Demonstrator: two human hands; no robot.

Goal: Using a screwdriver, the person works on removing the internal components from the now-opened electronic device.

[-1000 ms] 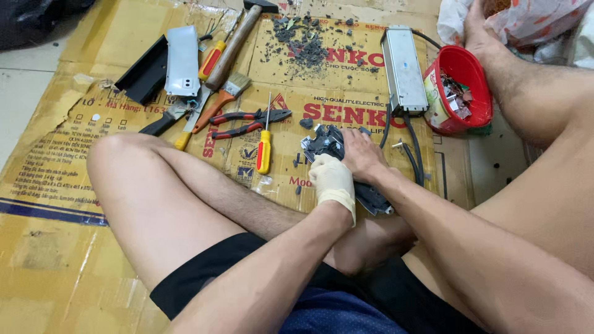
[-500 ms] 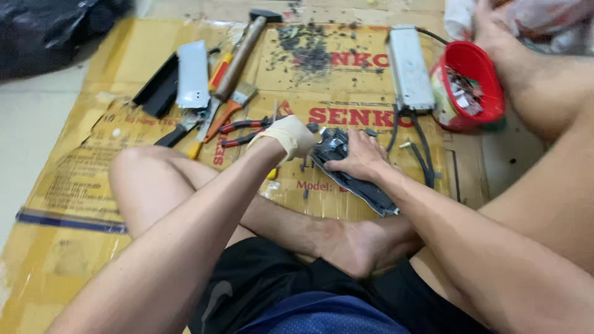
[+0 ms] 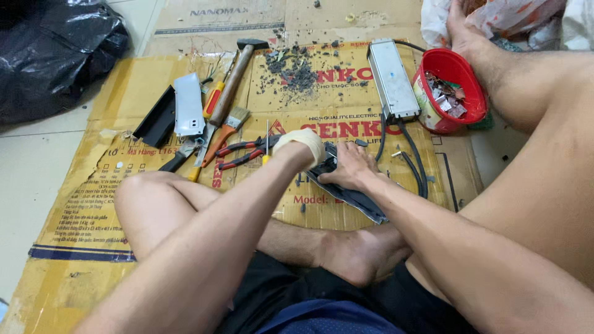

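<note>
Near the cardboard's centre, the right hand [image 3: 349, 170] presses flat on the dark circuit strip [image 3: 352, 199] while the bandaged left hand [image 3: 301, 143], grip hidden, reaches toward ten o'clock; stripping looks partway done.

The left hand [image 3: 301, 143] is wrapped in pale cloth, hiding its fingers and whatever they grip. The right hand [image 3: 351, 167] covers the middle of the dark metal strip [image 3: 359, 201]. At ten o'clock, the black bag [image 3: 55, 55] runs off the frame's edge.
</note>
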